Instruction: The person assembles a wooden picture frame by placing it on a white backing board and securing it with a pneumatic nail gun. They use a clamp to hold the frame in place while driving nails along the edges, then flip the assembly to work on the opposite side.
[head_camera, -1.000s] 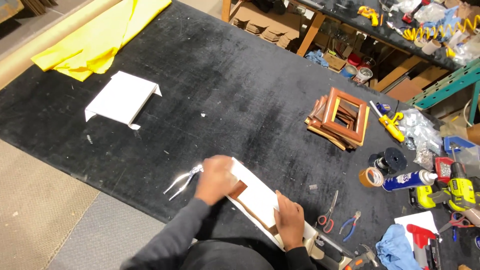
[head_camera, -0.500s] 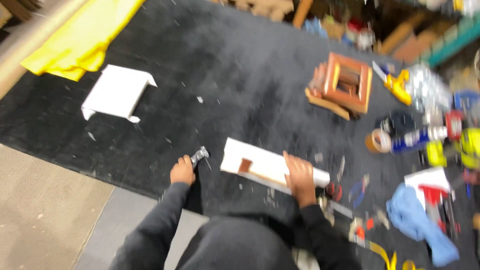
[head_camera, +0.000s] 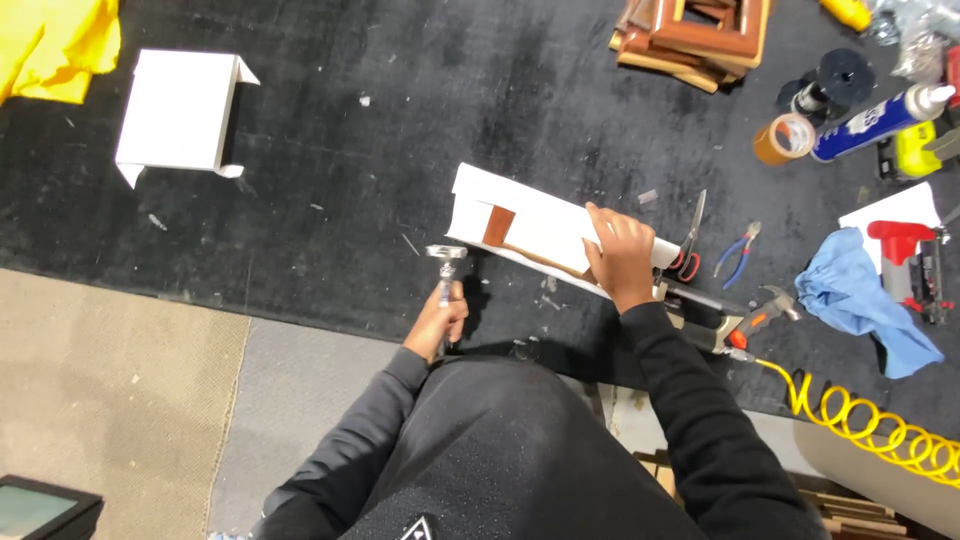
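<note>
Right hand (head_camera: 622, 258) spread flat, pinning white-wrapped frame (head_camera: 545, 232) to black mat (head_camera: 330, 150) so it stays put. Left hand (head_camera: 438, 320) fisted around metal tool (head_camera: 446, 268), probably hammer, head beside frame's end.

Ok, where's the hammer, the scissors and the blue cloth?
hammer (head_camera: 446, 254): head view, on its metal head.
scissors (head_camera: 690, 240): head view, on the blades.
blue cloth (head_camera: 858, 295): head view, on its crumpled middle.

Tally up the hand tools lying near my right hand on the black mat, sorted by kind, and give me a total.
Scissors: 1
Pliers: 1
Hammer: 1
Total: 3
The left hand grips a separate metal tool; the right hand presses on the white panel.
</note>
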